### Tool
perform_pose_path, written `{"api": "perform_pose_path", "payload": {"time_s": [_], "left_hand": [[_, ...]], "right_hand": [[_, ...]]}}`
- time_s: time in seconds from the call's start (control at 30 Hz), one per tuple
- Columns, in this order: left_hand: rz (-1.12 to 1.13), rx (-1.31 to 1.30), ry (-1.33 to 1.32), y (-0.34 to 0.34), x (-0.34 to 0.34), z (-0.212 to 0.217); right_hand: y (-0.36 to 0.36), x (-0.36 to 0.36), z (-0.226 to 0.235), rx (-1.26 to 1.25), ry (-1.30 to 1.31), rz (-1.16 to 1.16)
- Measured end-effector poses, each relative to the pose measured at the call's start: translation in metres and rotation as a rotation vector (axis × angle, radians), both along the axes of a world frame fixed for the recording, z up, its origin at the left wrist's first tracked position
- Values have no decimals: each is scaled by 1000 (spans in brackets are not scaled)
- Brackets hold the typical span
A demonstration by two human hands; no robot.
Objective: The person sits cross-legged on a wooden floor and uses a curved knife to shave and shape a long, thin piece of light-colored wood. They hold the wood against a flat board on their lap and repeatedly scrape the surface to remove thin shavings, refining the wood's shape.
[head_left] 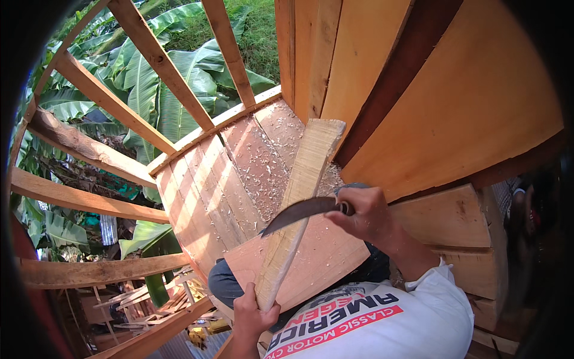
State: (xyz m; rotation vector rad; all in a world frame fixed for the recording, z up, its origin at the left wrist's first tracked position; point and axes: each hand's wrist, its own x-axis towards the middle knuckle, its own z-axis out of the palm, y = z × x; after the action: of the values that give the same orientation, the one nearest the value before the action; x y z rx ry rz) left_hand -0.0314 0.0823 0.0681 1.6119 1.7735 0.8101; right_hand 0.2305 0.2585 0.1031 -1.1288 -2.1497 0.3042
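My left hand (251, 312) is closed around the near end of a long, rough-sawn plank (306, 164), which slants up and away from me. A machete (299, 212) with a dark, curved blade is gripped by its handle in my right hand (366, 216). Its blade lies across the middle of the plank in this view, pointing left; whether it touches the wood I cannot tell. Under the plank, a wide, flat board (338, 254) rests across my lap.
Wood shavings (269, 149) litter the plank floor (206, 194). An open frame of wooden posts (158, 66) stands to the left, with banana leaves (149, 96) beyond. Tall board walling (460, 107) closes the right side. Scrap timber (149, 302) lies below at the left.
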Motion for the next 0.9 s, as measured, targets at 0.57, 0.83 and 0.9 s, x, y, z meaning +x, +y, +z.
{"api": "perform_pose_path", "payload": {"time_s": [0.57,0.83,0.9], "left_hand": [[75,-156,29,-23,8,-15],[92,-134,-19,-25,12,-10],[71,-182,-17,-31,9,-12]], "right_hand": [[8,15,-28,-375,-47,-292],[-2,5,-30,-258,-130,-111],[11,18,-39,-258,-89,-216]]}}
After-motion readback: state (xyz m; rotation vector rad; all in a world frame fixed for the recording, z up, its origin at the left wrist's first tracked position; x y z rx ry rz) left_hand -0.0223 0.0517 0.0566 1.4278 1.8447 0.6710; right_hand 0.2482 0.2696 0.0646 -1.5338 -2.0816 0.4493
